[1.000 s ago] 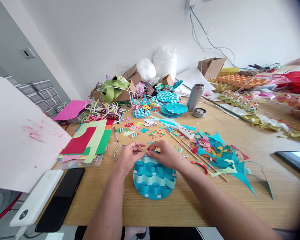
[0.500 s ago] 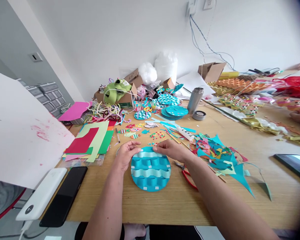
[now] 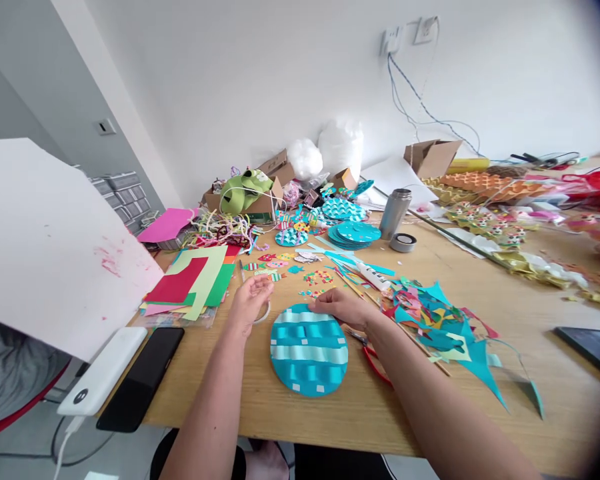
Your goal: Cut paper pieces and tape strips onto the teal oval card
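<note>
A round blue paper disc (image 3: pixel 309 372) lies near the table's front, crossed by wavy pale and darker blue paper strips. Small white squares dot its surface near the edge. My right hand (image 3: pixel 343 307) pinches the disc's top edge between thumb and fingers. Off the disc's upper left, my left hand (image 3: pixel 253 300) hovers with fingers loosely bent and apart, nothing visible in them. A white tape ring (image 3: pixel 264 316) is partly hidden behind that hand. Beside my right forearm lie red-handled pliers (image 3: pixel 375 363), partly covered by the arm.
Coloured paper sheets (image 3: pixel 180 283) and a black phone (image 3: pixel 143 380) lie left. Paper fish (image 3: pixel 275 263), a stack of blue discs (image 3: pixel 355 233), a glue tube (image 3: pixel 373 275) and a metal flask (image 3: pixel 395 213) stand or lie beyond. Paper scraps (image 3: pixel 430 313) are heaped right.
My left hand has let go of the disc's upper edge and moved away leftward, over the tape ring. My right hand still holds the disc. The view has shifted slightly.
</note>
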Available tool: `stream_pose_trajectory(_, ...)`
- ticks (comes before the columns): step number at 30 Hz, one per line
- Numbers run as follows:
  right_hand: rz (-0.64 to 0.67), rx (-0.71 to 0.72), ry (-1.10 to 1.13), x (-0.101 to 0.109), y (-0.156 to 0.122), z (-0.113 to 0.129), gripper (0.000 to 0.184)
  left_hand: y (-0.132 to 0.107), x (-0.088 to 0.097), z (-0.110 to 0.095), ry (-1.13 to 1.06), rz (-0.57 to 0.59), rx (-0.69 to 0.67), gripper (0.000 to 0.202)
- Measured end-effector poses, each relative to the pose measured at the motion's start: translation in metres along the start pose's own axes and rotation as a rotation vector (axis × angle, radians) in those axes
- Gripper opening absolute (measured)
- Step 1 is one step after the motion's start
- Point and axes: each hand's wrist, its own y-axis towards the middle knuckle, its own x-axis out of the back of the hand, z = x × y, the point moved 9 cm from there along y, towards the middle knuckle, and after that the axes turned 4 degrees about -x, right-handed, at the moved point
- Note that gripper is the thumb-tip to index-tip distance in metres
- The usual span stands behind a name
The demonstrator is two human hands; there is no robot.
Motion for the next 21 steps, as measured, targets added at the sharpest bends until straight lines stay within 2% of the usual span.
stream_pose_trajectory(3, 0.011, -0.007, -0.095, -0.004, 0.000, 0.000, 0.052, -0.012, 0.019, -0.023, 0.132, -0.072, -0.141, 0.046)
stream_pose_trajectory(6, -0.034, 0.013, -0.203, -0.002, 0.001, 0.003, 0.055, -0.034, 0.045, -0.033, 0.240, -0.146, -0.206, 0.047)
stream_pose_trajectory(14, -0.190, 0.096, -0.400, 0.006, 0.010, 0.005, 0.054, -0.096, 0.124, -0.011, 0.414, -0.342, -0.144, 0.055)
stream_pose_trajectory(18, -0.254, 0.135, -0.449, 0.009, 0.012, 0.006, 0.052, -0.120, 0.144, -0.006, 0.508, -0.414, -0.141, 0.055)
stream_pose_trajectory(21, -0.282, 0.161, -0.474, 0.010, 0.013, 0.006, 0.051, -0.134, 0.150, -0.012, 0.577, -0.485, -0.170, 0.053)
